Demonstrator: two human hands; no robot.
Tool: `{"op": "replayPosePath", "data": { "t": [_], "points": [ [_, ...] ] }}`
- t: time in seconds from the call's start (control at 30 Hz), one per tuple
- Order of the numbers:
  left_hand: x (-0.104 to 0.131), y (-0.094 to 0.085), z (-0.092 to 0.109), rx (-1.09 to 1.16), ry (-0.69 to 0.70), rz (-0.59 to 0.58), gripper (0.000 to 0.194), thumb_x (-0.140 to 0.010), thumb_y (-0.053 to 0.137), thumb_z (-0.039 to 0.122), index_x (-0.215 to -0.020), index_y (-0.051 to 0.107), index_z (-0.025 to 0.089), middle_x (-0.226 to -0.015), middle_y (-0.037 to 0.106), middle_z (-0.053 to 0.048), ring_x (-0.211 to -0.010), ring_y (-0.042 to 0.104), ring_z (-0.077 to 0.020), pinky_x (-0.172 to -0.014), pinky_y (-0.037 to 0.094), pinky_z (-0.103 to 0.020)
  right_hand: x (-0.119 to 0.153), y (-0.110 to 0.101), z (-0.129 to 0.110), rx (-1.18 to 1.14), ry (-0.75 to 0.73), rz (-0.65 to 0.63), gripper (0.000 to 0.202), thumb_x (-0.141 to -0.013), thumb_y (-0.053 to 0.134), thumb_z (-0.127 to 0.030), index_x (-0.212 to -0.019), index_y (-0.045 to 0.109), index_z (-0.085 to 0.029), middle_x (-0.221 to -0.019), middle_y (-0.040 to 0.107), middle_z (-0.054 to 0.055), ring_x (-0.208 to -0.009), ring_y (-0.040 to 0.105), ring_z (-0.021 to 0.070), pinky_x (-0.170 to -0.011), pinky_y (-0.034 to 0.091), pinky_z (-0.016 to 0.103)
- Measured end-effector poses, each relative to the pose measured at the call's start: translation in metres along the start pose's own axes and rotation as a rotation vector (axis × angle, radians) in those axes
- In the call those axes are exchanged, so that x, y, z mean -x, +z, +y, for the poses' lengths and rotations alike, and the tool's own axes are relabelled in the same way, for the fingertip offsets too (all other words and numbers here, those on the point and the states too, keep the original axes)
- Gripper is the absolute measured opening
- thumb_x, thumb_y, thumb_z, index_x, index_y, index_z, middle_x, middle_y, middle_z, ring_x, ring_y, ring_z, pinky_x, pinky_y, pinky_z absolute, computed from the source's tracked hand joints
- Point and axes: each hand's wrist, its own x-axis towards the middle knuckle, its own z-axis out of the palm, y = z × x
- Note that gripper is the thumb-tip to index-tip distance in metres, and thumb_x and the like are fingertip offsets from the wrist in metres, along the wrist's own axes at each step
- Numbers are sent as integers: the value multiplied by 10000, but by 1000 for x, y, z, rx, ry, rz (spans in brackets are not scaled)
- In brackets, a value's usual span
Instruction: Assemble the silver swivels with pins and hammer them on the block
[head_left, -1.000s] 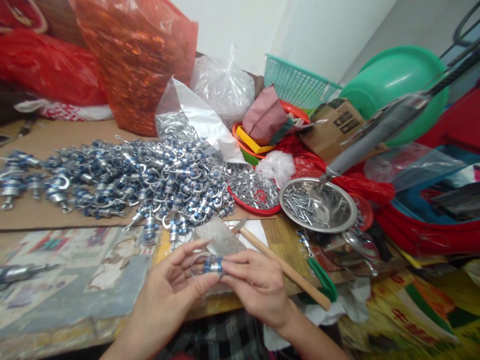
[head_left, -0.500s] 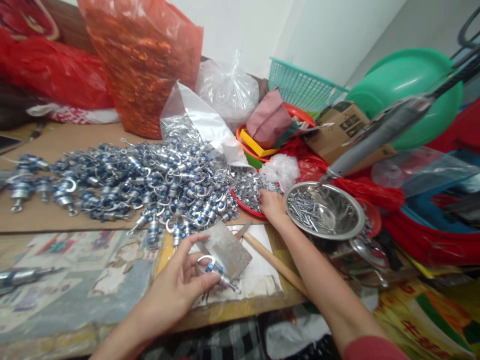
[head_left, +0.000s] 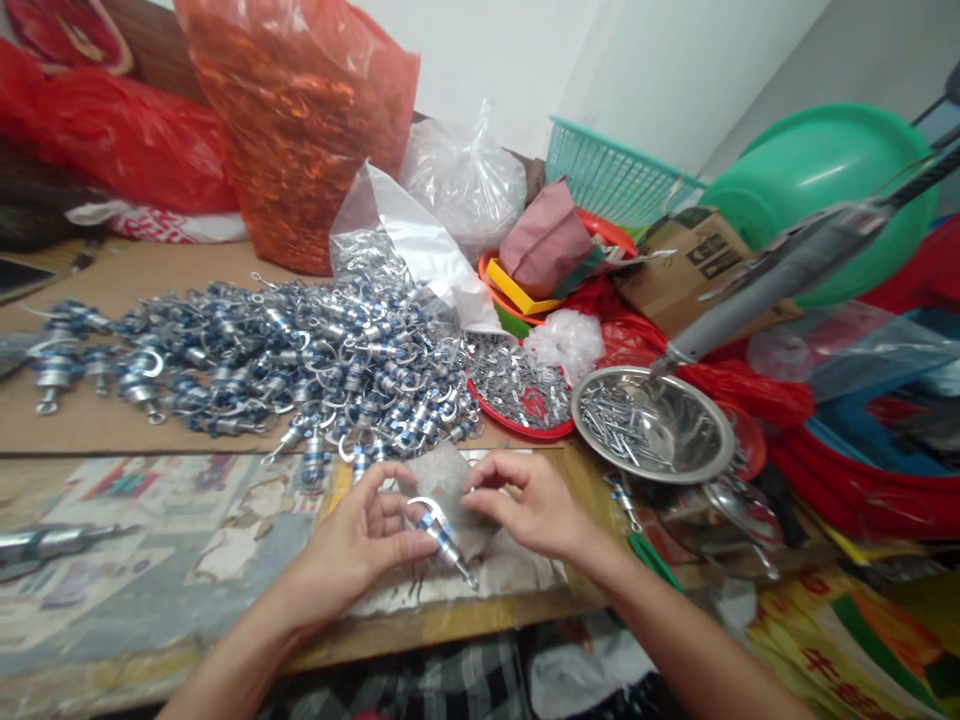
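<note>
My left hand is closed around a blue-and-silver metal fitting with a C-shaped hook at its top and a small eye at its lower end. Just to the right, my right hand pinches a tiny, bright metal piece between thumb and fingers, mostly hidden by the fingertips. Both hands are over a flat grey metal block, which they partly cover. Behind them spreads a large pile of similar fittings. A red dish holds many small metal clips.
At the right, a steel bowl contains metal pins. A grey tool slants above it. Bags of parts, including an orange one, line the back. Another metal fitting lies at the far left.
My right hand has left the red dish and come back toward my left hand, with a small metal piece in its fingertips. My left hand still holds the fitting.
</note>
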Motion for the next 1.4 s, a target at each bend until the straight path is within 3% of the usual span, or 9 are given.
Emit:
{"op": "replayPosePath", "data": {
  "t": [0.13, 0.27, 0.7, 0.93, 1.07, 1.17, 1.23, 1.3, 1.4],
  "points": [
    [-1, -2, -4, 11, 18, 9, 470, -625, 713, 133, -929, 370, 235, -728, 643, 48, -681, 629, -139, -668, 463, -293, 12, 19, -8, -35, -164, 111, 105, -741, 574, -109, -694, 659, -150, -687, 657, 28, -647, 590, 126, -637, 449, 230],
    [-3, -3, -7, 16, 29, 10, 479, -609, 726, 149, -923, 375, 233, -722, 645, 44, -671, 624, -146, -653, 456, -295, 16, 25, -6, -15, -143, 155, 84, -736, 583, -112, -704, 655, -142, -697, 658, 36, -664, 591, 138, -652, 443, 236],
    [-3, -2, -8, 13, 41, 26, 475, -604, 718, 126, -909, 369, 229, -721, 653, 47, -672, 624, -134, -658, 452, -287, 3, 24, -4, 56, 45, -76, 66, -716, 649, -195, -670, 695, -180, -607, 631, -17, -568, 564, 105, -520, 385, 188],
    [-2, -3, -10, 13, 68, 4, 452, -625, 703, 112, -915, 376, 225, -715, 656, 42, -662, 609, -116, -641, 451, -261, 3, 43, -3, 94, -101, 99, 113, -748, 638, -243, -691, 714, -183, -611, 613, 12, -599, 553, 119, -562, 398, 216],
    [-1, -2, -8, 15, 54, 9, 445, -626, 703, 120, -907, 377, 230, -732, 649, 40, -677, 624, -134, -656, 459, -281, 14, 28, 2, 13, -111, 276, 163, -814, 539, -223, -730, 673, -185, -693, 621, 17, -683, 569, 130, -645, 431, 232],
    [-2, -1, -7, 2, 37, 31, 460, -615, 711, 126, -912, 377, 233, -736, 641, 38, -701, 638, -161, -672, 468, -311, 32, 3, 21, 147, 72, 394, 152, -815, 520, -271, -890, 622, -185, -821, 617, 40, -770, 568, 163, -693, 442, 274],
    [-2, -1, -7, 0, 34, 31, 463, -611, 714, 129, -913, 379, 234, -732, 637, 39, -705, 641, -169, -676, 472, -322, 47, -8, 40, 313, 194, 260, 286, -775, 561, -311, -1029, 574, -180, -896, 602, 65, -823, 567, 202, -718, 448, 318],
    [-3, -1, -8, 0, 36, 35, 463, -608, 715, 128, -910, 381, 235, -727, 634, 43, -702, 641, -166, -680, 474, -323, 60, -13, 56, 426, 255, 92, 302, -775, 543, -314, -1040, 568, -170, -899, 594, 76, -829, 574, 223, -728, 455, 350],
    [-3, -2, -8, -5, 40, 49, 466, -602, 718, 126, -908, 383, 235, -721, 631, 48, -690, 639, -158, -681, 473, -319, 73, -15, 61, 431, 266, 85, 204, -800, 490, -280, -948, 578, -171, -872, 600, 64, -805, 591, 208, -713, 475, 335]
  ]
}}
